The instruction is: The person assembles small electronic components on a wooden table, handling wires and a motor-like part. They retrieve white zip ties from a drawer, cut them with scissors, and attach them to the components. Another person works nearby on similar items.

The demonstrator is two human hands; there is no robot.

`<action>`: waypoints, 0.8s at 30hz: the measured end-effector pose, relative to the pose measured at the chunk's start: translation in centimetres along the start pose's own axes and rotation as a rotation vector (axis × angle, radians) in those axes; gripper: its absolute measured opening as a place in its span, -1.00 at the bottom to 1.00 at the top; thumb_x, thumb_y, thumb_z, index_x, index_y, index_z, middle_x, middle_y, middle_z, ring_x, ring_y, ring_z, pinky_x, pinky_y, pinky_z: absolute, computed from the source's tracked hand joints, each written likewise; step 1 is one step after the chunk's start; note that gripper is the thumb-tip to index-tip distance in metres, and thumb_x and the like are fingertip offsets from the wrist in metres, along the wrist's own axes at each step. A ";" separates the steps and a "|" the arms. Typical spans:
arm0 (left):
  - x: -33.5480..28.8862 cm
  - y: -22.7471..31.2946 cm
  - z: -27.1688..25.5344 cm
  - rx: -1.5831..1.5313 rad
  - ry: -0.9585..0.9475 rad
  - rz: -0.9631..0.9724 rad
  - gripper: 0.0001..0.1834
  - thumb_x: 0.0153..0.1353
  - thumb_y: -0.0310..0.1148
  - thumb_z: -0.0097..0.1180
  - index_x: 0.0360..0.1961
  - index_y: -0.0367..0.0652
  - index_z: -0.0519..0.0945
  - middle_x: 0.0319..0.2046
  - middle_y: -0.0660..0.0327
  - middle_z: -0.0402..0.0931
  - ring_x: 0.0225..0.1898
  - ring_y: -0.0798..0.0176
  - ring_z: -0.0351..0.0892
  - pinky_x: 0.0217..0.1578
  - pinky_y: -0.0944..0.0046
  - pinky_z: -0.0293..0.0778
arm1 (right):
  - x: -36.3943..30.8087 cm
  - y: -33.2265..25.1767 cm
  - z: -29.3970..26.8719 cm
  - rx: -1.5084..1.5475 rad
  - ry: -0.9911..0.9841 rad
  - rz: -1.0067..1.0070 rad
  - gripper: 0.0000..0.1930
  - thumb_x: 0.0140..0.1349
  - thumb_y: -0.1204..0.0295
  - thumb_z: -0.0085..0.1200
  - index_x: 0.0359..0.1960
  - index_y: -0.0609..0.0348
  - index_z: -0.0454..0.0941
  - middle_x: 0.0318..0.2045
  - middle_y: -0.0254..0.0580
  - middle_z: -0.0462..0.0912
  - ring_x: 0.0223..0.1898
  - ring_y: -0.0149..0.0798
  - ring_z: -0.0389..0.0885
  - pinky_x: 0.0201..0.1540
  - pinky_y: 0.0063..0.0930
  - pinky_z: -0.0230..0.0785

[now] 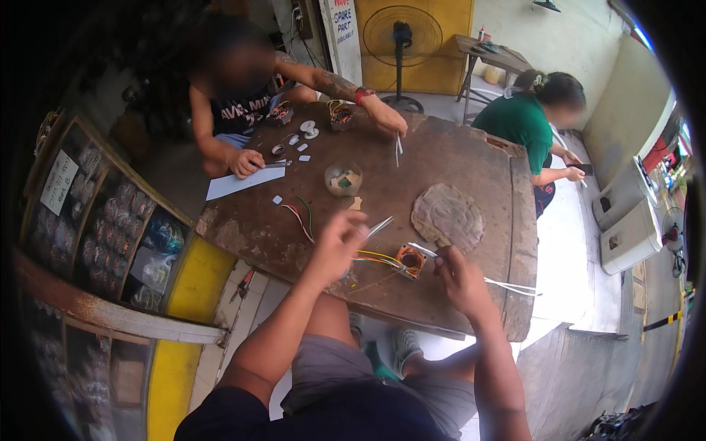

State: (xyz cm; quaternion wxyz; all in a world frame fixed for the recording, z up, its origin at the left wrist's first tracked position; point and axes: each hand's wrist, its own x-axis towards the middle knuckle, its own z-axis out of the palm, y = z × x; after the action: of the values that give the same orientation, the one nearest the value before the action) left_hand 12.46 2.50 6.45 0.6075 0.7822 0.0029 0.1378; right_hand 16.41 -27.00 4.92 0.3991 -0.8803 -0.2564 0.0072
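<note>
The coil (412,259) is copper-orange, its wires (376,257) yellow and red, the table (448,158) brown.

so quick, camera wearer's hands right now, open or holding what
Left hand: closed around a slim pale item, kind unclear.
Right hand: closed on a thin white strip.

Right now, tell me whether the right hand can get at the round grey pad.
Probably yes: the round grey pad lies just beyond the right hand, with nothing visible between them, though it seems to pinch a slim white piece.
</note>
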 end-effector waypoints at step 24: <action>-3.5 1.7 5.7 -0.074 -0.095 0.155 -0.82 0.53 -0.44 0.23 0.05 -0.29 0.68 -0.13 0.12 0.77 -0.11 0.22 0.78 -0.06 0.23 0.64 | -1.2 -4.6 -1.2 0.298 -0.189 0.058 -0.85 0.59 0.40 0.03 -0.01 0.23 0.44 -0.24 0.13 0.79 -0.13 0.30 0.74 -0.09 0.02 0.52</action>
State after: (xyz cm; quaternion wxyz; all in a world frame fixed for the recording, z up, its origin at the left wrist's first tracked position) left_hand 10.07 -4.00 6.06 0.6230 0.7628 -0.0918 0.1472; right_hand 13.57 -25.87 8.75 0.4989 -0.8139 -0.2634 0.1392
